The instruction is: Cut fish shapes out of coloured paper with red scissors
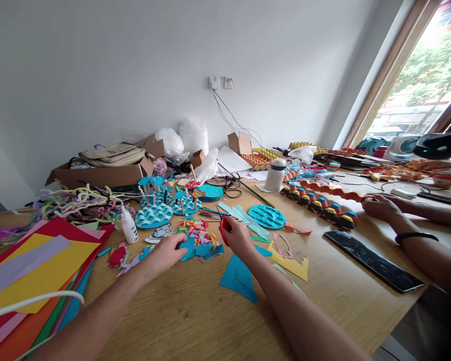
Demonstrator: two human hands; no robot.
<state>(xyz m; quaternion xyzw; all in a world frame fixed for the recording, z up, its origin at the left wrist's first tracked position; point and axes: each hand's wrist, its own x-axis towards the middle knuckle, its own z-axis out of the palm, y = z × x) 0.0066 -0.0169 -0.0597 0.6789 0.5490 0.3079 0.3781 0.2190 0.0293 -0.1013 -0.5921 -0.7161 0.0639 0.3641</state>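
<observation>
My right hand [237, 236] grips a pair of red-handled scissors [224, 229], the blades pointing away from me. To its left, my left hand [168, 251] is curled, with thumb and finger at the edge of a piece of blue paper [188, 247]. Multicoloured paper scraps [201, 229] lie in a heap just beyond both hands. A larger blue sheet [239, 277] with drawn lines rests below my right wrist. Beside my left hand are a grey paper fish [160, 233] and a red paper cutout [118, 254].
Coloured paper sheets [41, 271] are stacked at left, near a white glue bottle [128, 225]. Blue wavy discs [154, 215] stand behind. At right are a black phone [372, 259], painted egg-carton strips [319, 204] and another person's hands [383, 206]. A white bottle [275, 175] stands further back.
</observation>
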